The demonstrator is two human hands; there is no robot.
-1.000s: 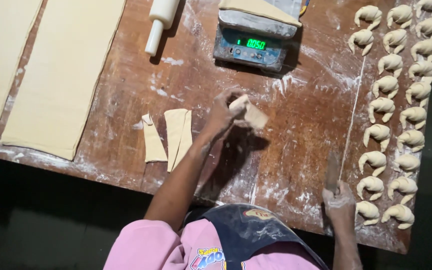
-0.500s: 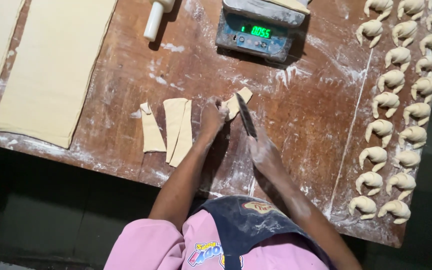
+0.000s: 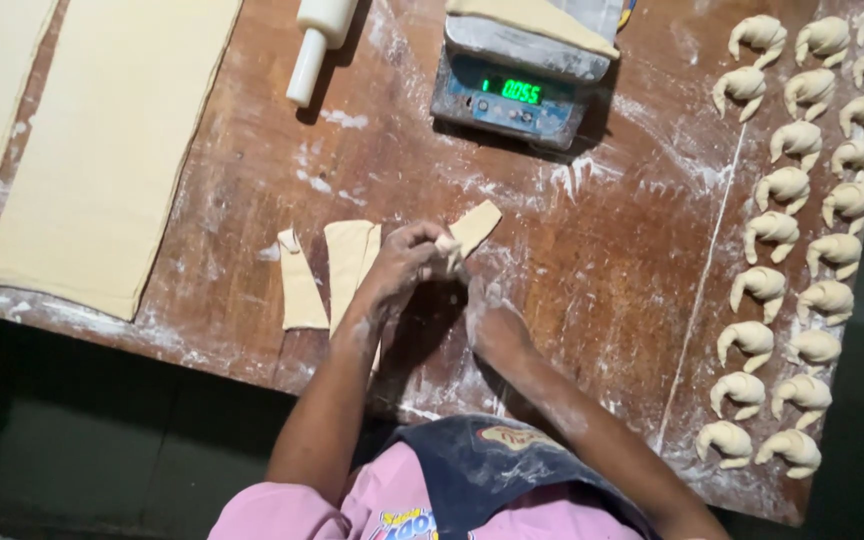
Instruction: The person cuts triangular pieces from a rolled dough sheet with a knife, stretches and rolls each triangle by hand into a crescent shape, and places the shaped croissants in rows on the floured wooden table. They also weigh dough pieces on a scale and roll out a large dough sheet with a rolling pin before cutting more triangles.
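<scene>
Head view: your left hand (image 3: 407,262) pinches the dough triangle (image 3: 472,228) just below the scale (image 3: 517,85) on the floured bench (image 3: 602,250), your right hand (image 3: 492,325) rests beside it, grip unclear; uneven pull would likely tear the thin tip.

Single view only, worn on the head, looking almost straight down onto a floured wooden tabletop (image 3: 592,260). Near edge of the tabletop low in the picture, far side at the top, whole frame slightly rotated so that edge slants down toward the right. Close enough to take in both forearms, with the left hand (image 3: 404,265) and right hand (image 3: 492,325) near mid-frame. Reaches from dough sheets (image 3: 102,150) at the left to rows of shaped rolls (image 3: 802,220) at the right, scale (image 3: 522,80) cropped at the top. Dark floor below.
</scene>
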